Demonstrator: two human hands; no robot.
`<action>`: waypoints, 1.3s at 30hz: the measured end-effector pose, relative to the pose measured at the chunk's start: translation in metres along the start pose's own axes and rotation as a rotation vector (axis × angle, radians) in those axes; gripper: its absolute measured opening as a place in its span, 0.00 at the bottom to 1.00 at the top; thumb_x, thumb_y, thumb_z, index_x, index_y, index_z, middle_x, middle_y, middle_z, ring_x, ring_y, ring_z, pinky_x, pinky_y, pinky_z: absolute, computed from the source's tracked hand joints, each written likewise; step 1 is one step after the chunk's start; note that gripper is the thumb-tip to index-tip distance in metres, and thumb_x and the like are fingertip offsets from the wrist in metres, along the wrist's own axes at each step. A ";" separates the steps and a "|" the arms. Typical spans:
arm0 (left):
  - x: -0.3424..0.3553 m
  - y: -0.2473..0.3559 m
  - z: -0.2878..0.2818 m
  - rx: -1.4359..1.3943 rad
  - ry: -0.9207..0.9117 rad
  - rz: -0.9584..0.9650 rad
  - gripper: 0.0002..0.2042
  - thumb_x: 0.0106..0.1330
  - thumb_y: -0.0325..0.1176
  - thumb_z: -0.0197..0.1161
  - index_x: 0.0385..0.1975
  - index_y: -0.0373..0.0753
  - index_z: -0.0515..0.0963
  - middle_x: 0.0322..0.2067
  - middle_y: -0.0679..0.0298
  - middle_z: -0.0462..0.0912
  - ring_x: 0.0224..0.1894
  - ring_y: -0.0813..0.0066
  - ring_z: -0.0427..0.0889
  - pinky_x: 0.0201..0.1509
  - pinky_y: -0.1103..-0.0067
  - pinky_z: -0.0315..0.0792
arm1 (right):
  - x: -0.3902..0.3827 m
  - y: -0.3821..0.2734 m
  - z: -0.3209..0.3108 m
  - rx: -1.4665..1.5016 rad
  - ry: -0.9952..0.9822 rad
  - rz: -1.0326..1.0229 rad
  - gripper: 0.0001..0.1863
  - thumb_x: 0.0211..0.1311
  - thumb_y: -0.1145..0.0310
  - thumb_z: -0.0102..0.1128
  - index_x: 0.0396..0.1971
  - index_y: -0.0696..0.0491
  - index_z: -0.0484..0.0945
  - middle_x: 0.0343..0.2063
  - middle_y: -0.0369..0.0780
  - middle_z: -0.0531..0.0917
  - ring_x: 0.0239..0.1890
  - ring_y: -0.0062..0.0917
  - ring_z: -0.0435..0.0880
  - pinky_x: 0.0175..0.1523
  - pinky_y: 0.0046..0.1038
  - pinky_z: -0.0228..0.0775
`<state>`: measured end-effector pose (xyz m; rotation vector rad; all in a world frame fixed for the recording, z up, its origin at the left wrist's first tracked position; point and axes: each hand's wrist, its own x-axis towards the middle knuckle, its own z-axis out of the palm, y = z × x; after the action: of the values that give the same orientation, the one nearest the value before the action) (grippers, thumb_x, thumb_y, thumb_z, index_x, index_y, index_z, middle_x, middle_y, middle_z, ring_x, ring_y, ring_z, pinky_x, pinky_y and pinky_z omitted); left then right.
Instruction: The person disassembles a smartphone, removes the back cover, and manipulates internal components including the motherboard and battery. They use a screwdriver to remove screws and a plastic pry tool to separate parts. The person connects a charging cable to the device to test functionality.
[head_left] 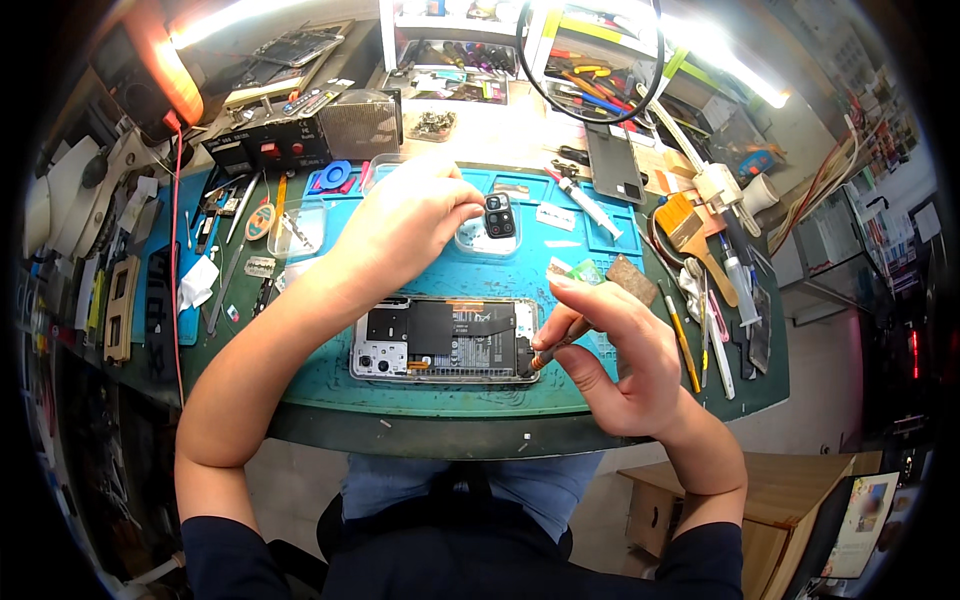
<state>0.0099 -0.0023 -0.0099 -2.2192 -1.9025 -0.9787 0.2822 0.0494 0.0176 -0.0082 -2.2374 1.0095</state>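
An opened smartphone lies lengthwise on the blue mat, its battery and inner parts bare. My right hand grips a screwdriver, whose lower end meets the phone's right end. Beyond the phone, my left hand is closed in a pinch beside a black camera lens cover. That cover is over a small clear plastic box. Whether the pinching fingers hold the cover or something tiny cannot be made out.
A syringe and another phone panel lie behind my right hand. At the right are a brush, a yellow-handled tool and tweezers. A bench power unit stands at the back left; a black ring hangs over the back.
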 end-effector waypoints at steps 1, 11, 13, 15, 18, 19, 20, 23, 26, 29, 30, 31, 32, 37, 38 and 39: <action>-0.001 0.002 -0.001 -0.002 0.003 -0.008 0.08 0.72 0.31 0.67 0.43 0.35 0.88 0.35 0.58 0.82 0.42 0.57 0.83 0.49 0.67 0.76 | 0.000 -0.001 0.000 -0.003 -0.011 0.002 0.33 0.59 0.90 0.64 0.67 0.61 0.76 0.38 0.43 0.85 0.36 0.27 0.86 0.42 0.28 0.80; -0.026 0.071 -0.035 -0.627 -0.398 -0.161 0.12 0.69 0.30 0.70 0.49 0.35 0.85 0.40 0.53 0.89 0.41 0.57 0.88 0.47 0.69 0.80 | 0.001 0.002 -0.004 -0.010 -0.086 -0.067 0.28 0.60 0.85 0.66 0.62 0.59 0.81 0.35 0.42 0.85 0.34 0.29 0.85 0.39 0.31 0.79; -0.033 0.082 -0.036 -0.682 -0.474 -0.153 0.12 0.68 0.31 0.71 0.49 0.35 0.85 0.40 0.53 0.89 0.42 0.55 0.88 0.47 0.68 0.80 | 0.005 0.002 -0.003 -0.071 -0.092 -0.177 0.25 0.60 0.84 0.67 0.59 0.57 0.84 0.33 0.40 0.85 0.32 0.30 0.84 0.37 0.31 0.77; -0.038 0.086 -0.032 -0.675 -0.446 -0.121 0.13 0.66 0.31 0.72 0.48 0.36 0.85 0.39 0.54 0.89 0.42 0.53 0.88 0.46 0.67 0.80 | 0.006 -0.003 -0.006 -0.135 -0.104 -0.180 0.24 0.59 0.83 0.68 0.57 0.56 0.86 0.32 0.39 0.85 0.31 0.30 0.84 0.36 0.30 0.75; -0.042 0.083 -0.023 -0.621 -0.413 -0.091 0.14 0.65 0.31 0.73 0.49 0.36 0.85 0.38 0.56 0.89 0.42 0.56 0.88 0.45 0.68 0.80 | 0.007 -0.001 -0.004 -0.139 -0.077 -0.198 0.22 0.59 0.76 0.73 0.56 0.53 0.88 0.32 0.37 0.86 0.32 0.29 0.84 0.36 0.29 0.75; -0.042 0.083 -0.023 -0.651 -0.424 -0.132 0.13 0.65 0.31 0.74 0.48 0.36 0.85 0.38 0.56 0.89 0.42 0.57 0.88 0.45 0.69 0.80 | 0.006 0.000 -0.006 -0.102 -0.096 -0.167 0.23 0.58 0.74 0.75 0.55 0.53 0.88 0.32 0.37 0.86 0.33 0.29 0.85 0.37 0.29 0.76; -0.043 0.085 -0.022 -0.680 -0.434 -0.174 0.13 0.65 0.30 0.74 0.47 0.36 0.85 0.38 0.56 0.89 0.42 0.58 0.89 0.45 0.70 0.80 | 0.006 0.000 -0.007 -0.064 -0.115 -0.136 0.23 0.57 0.72 0.76 0.55 0.52 0.88 0.33 0.37 0.87 0.33 0.29 0.85 0.37 0.29 0.76; -0.043 0.083 -0.018 -0.728 -0.423 -0.177 0.17 0.65 0.29 0.74 0.53 0.37 0.83 0.40 0.57 0.89 0.43 0.61 0.89 0.47 0.72 0.80 | 0.005 -0.004 -0.004 -0.011 -0.039 -0.066 0.24 0.56 0.75 0.76 0.55 0.53 0.88 0.35 0.39 0.87 0.35 0.28 0.87 0.38 0.28 0.78; -0.041 0.086 -0.019 -0.898 -0.399 -0.180 0.26 0.66 0.27 0.74 0.65 0.39 0.76 0.47 0.56 0.89 0.47 0.63 0.89 0.50 0.72 0.82 | 0.006 -0.011 -0.011 -0.170 -0.080 -0.160 0.20 0.63 0.77 0.74 0.55 0.57 0.86 0.40 0.45 0.88 0.38 0.28 0.88 0.38 0.27 0.80; -0.038 0.087 -0.022 -0.961 -0.479 -0.191 0.34 0.67 0.26 0.73 0.73 0.41 0.68 0.56 0.55 0.86 0.51 0.64 0.89 0.54 0.71 0.82 | 0.006 -0.018 -0.012 -0.069 -0.148 -0.048 0.19 0.64 0.81 0.70 0.56 0.58 0.86 0.40 0.44 0.88 0.38 0.30 0.88 0.42 0.29 0.83; -0.037 0.086 -0.023 -0.946 -0.514 -0.195 0.37 0.67 0.26 0.73 0.76 0.41 0.65 0.59 0.54 0.84 0.53 0.64 0.88 0.55 0.71 0.82 | 0.007 -0.017 -0.010 -0.004 -0.161 -0.012 0.20 0.64 0.80 0.70 0.56 0.59 0.85 0.39 0.44 0.88 0.38 0.30 0.88 0.43 0.29 0.83; -0.038 0.087 -0.022 -0.898 -0.447 -0.169 0.35 0.68 0.27 0.72 0.74 0.41 0.66 0.53 0.55 0.85 0.50 0.63 0.88 0.52 0.71 0.82 | 0.009 -0.017 -0.009 -0.039 -0.143 -0.043 0.20 0.64 0.80 0.70 0.57 0.59 0.85 0.40 0.44 0.87 0.38 0.30 0.88 0.43 0.30 0.83; -0.040 0.088 -0.018 -0.849 -0.381 -0.144 0.33 0.68 0.27 0.71 0.72 0.40 0.66 0.47 0.55 0.85 0.46 0.62 0.88 0.50 0.70 0.82 | 0.011 -0.016 -0.007 -0.074 -0.125 -0.074 0.21 0.64 0.81 0.70 0.58 0.59 0.84 0.41 0.45 0.87 0.38 0.30 0.88 0.43 0.30 0.83; -0.033 0.096 -0.009 -0.816 -0.389 -0.169 0.34 0.67 0.26 0.72 0.72 0.39 0.65 0.43 0.57 0.83 0.42 0.62 0.87 0.49 0.71 0.82 | 0.002 -0.015 -0.008 -0.190 -0.097 -0.056 0.23 0.64 0.80 0.70 0.60 0.58 0.82 0.44 0.46 0.86 0.39 0.31 0.87 0.46 0.31 0.83; -0.034 0.096 -0.011 -0.889 -0.403 -0.191 0.34 0.67 0.26 0.72 0.73 0.38 0.66 0.48 0.56 0.83 0.45 0.63 0.87 0.52 0.71 0.82 | 0.001 -0.015 -0.009 -0.164 -0.111 -0.013 0.23 0.64 0.80 0.70 0.60 0.58 0.82 0.44 0.46 0.86 0.40 0.31 0.88 0.47 0.31 0.83; -0.035 0.094 -0.015 -0.958 -0.419 -0.219 0.35 0.66 0.25 0.72 0.73 0.38 0.66 0.53 0.56 0.83 0.48 0.63 0.87 0.54 0.72 0.82 | 0.002 -0.016 -0.009 -0.023 -0.120 0.060 0.24 0.63 0.82 0.69 0.60 0.58 0.83 0.44 0.46 0.86 0.42 0.32 0.88 0.48 0.32 0.83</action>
<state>0.0879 -0.0613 0.0174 -2.9138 -2.1542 -1.9099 0.2897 0.0451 0.0337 -0.0254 -2.3706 1.0407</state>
